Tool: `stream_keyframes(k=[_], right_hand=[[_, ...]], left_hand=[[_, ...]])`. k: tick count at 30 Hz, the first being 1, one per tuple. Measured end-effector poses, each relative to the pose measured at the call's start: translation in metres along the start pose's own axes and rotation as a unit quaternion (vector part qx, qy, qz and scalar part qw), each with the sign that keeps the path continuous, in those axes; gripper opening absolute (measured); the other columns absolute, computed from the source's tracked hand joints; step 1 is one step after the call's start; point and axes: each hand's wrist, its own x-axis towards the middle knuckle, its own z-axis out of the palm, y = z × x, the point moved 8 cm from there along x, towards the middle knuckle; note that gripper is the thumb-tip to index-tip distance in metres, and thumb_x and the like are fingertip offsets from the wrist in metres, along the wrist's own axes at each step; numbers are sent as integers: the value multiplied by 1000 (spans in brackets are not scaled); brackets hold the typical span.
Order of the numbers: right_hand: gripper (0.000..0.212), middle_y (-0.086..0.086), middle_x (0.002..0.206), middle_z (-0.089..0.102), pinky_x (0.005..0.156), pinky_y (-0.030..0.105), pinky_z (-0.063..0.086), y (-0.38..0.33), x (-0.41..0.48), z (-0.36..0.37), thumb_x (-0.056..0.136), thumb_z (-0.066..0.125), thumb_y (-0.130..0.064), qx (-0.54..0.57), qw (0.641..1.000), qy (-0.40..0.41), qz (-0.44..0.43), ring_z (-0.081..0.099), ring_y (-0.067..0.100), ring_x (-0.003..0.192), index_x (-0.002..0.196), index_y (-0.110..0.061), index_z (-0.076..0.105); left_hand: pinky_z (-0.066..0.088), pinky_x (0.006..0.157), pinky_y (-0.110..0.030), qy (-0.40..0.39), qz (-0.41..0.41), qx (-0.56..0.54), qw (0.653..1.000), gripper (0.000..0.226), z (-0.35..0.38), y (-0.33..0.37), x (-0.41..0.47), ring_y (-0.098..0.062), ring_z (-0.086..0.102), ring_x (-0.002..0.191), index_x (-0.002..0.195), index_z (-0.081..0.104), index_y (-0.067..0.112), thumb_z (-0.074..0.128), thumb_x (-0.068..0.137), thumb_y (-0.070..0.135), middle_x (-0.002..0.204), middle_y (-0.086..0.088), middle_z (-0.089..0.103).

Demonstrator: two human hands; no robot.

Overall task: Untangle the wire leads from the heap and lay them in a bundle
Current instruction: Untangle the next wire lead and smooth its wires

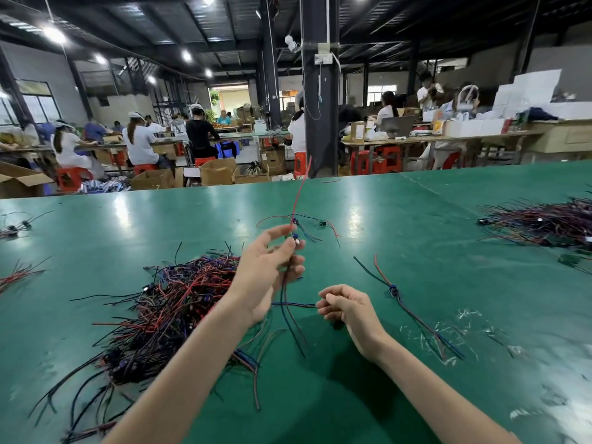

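- Left hand grips one red-and-black wire lead above the green table; right hand pinches its lower strand.
- One tangled red-black-blue wire heap lies left; one single lead right.

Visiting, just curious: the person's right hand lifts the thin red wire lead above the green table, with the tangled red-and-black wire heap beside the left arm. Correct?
Not quite: the head view shows the left hand lifting the thin red wire lead above the green table, with the tangled red-and-black wire heap beside the left arm.
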Motion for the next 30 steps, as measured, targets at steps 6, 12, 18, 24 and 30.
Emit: stream_keyframes(k=[6,12,18,24,30], right_hand=[[20,13,71,65,57,20,47,-4,1,3,91,46,9,37,999,-10,-7,58,16,60,84,0,63],[22,11,69,65,54,18,47,-1,1,3,91,47,8,43,999,9,-3,59,14,58,81,-3,63],[21,11,73,62,58,22,48,1,5,-6,91,45,9,52,997,53,-3,57,17,62,86,-5,60],[19,11,81,60,62,25,46,3,2,-11,92,45,6,58,996,73,-2,55,17,68,91,-9,58],[20,11,79,62,60,25,50,1,6,-7,91,46,7,13,999,46,-4,58,17,66,89,-7,60]], left_hand=[[56,58,-22,-33,-101,-135,985,24,8,-57,-1,-12,61,57,111,58,5,37,99,3,85,-10,69],[48,53,-22,-1,-159,-43,986,14,-6,-80,12,-10,57,60,96,56,9,42,99,6,85,-6,72],[31,33,-12,74,-184,41,979,13,2,-75,91,-5,40,33,83,51,2,48,94,-3,51,-7,63],[34,109,-37,52,-138,24,989,50,16,-61,152,-28,42,130,144,30,4,47,98,3,142,-13,41],[46,85,-33,-4,-49,391,919,36,-17,-43,130,-22,52,88,132,45,-2,45,96,4,116,-18,52]])
